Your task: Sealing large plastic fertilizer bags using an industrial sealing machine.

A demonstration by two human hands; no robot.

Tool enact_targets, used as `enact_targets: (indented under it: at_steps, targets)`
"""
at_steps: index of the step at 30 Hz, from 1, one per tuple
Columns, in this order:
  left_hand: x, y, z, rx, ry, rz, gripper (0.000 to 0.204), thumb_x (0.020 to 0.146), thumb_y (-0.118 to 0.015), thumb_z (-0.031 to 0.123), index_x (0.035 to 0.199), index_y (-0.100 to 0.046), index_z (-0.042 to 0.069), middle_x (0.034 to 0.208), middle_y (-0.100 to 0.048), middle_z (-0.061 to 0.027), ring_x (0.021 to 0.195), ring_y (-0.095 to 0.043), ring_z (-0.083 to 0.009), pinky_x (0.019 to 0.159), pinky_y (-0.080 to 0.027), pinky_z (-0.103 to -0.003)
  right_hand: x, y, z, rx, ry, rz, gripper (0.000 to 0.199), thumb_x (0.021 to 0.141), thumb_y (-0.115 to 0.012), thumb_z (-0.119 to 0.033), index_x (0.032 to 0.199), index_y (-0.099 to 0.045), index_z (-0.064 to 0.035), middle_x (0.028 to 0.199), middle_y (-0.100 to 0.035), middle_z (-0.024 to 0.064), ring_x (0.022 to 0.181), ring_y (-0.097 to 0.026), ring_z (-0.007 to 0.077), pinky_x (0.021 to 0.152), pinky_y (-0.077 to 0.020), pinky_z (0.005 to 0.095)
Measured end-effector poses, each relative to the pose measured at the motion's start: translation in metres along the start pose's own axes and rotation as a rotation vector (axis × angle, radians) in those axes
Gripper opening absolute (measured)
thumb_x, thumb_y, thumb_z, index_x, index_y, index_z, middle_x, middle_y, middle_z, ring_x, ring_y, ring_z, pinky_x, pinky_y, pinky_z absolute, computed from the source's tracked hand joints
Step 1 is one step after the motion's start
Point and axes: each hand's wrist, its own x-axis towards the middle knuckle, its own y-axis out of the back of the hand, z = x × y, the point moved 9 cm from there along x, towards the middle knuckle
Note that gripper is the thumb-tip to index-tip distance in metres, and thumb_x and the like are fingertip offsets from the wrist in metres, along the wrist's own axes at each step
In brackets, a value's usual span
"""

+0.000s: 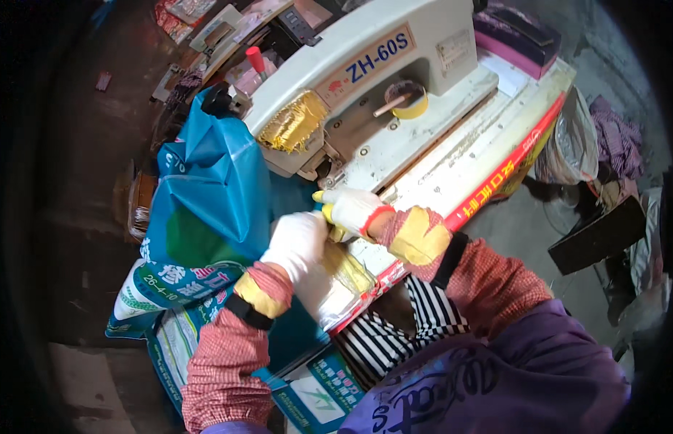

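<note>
A large blue printed woven bag stands bunched up beside the head of a pale industrial sewing machine. My left hand, in a white glove, is closed at the bag's right side, its fingers mostly hidden behind the back of the hand. Just below the machine's needle area, my right hand has its yellow glove fingertips curled together at the bag's edge. How much of the fabric lies between them is hard to see. Yellowish clear wrapping lies on the worktable under my hands.
On the machine bed rests a yellow tape roll with a stick in it. Gold cloth wraps the machine head. More printed bags lie low beside the table. A white bucket and dark box stand right.
</note>
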Motion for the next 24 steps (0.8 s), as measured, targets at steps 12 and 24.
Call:
enact_targets:
  at_steps: [12, 24]
  targets:
    - [-0.108, 0.081, -0.017, -0.145, -0.054, -0.336, 0.019, 0.081, -0.062, 0.025, 0.072, -0.057, 0.010, 0.068, -0.056, -0.0128, 0.069, -0.059, -0.0341, 0.062, -0.048, -0.042, -0.007, -0.047, -0.072, -1.029, 0.603, 0.044, 0.056, 0.084, -0.058, -0.015, 0.137, -0.041, -0.0057, 0.152, -0.029, 0.0174, 0.140, -0.030, 0.0301, 0.113, -0.0259, 0.0391]
    - [-0.185, 0.298, 0.000, 0.771, -0.231, 0.889, 0.040, 0.069, -0.068, -0.003, 0.105, -0.057, 0.010, 0.113, -0.063, -0.0111, 0.106, -0.060, -0.0282, 0.097, -0.045, -0.041, -0.060, -0.127, -0.142, -0.398, 0.440, -0.166, 0.032, 0.085, -0.065, -0.038, 0.087, -0.067, -0.0062, 0.086, -0.068, 0.0153, 0.085, -0.067, 0.0320, 0.075, -0.0525, 0.0396]
